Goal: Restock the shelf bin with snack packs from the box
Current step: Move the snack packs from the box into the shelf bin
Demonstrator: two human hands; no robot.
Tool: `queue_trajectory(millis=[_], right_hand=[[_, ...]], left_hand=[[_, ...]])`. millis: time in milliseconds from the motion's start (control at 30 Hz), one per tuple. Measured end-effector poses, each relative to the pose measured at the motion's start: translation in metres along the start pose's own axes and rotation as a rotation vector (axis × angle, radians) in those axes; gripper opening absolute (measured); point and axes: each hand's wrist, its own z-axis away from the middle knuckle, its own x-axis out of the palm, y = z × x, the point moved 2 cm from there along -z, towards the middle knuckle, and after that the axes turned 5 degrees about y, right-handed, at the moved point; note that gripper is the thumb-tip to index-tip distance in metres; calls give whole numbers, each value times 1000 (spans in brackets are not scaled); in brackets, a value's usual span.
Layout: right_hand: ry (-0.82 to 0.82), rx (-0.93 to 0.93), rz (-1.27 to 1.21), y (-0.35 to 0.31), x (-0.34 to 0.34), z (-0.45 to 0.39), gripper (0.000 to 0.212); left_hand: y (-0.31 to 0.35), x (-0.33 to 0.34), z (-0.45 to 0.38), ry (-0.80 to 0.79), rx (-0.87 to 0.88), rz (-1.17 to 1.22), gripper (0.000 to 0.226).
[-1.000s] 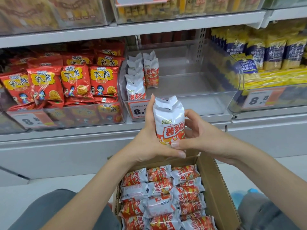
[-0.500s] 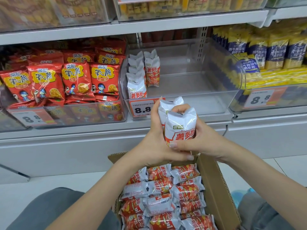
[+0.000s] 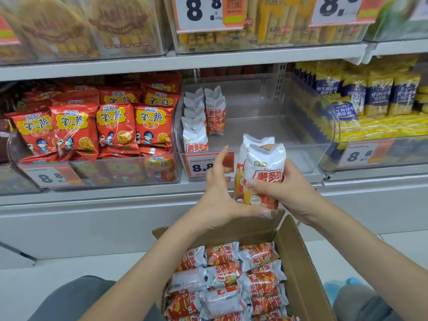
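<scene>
Two white-and-red snack packs (image 3: 262, 173) stand upright, one behind the other, gripped by my right hand (image 3: 291, 193) in front of the clear shelf bin (image 3: 303, 156). My left hand (image 3: 218, 191) is beside them with its fingers straight up and apart from the packs. Its thumb reaches under their lower ends. Several of the same packs (image 3: 196, 128) stand in rows at the bin's left side. Its right part is bare. The open cardboard box (image 3: 298, 262) below my hands holds several packs (image 3: 231, 281) lying flat.
Left of the bin stands a bin of red snack bags (image 3: 115, 126). To the right is a bin of blue-and-yellow packs (image 3: 379, 96). An upper shelf (image 3: 208, 60) with more bins hangs above. Orange price tags (image 3: 199, 166) sit on the bin fronts. My knees flank the box.
My left hand's fingers have let go of the packs and straightened. My right hand now holds both packs alone, shifted slightly right and toward the bin. The view has moved closer to the shelf.
</scene>
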Motion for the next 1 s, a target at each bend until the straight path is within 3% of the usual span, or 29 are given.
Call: queue_trajectory(millis=[133,267,333,667,800,934,1000], right_hand=[[85,-47,31,-27,-22,-27,69],[23,-116,175,-58,-20,-70,57],[-33,-133,264,-65,-12,-97,50],[-118,-18,437,-5,28,-197,70],[-153,-52,576,10,31,-208,92],[-170,-104,577,15,36,-202,133],[-167,-114,577,15,36,-201,137]], left_hand=[[-2,-30,-8,44,20,-238,112],[-4,-57,-10,205,271,-853,78],[-8,-64,-13,269,320,-982,71],[-26,-78,-36,410,497,-1095,45],[-25,-76,-38,459,511,-1045,32],[-25,-72,-39,467,482,-1032,32],[-25,-70,-40,460,463,-1022,30]])
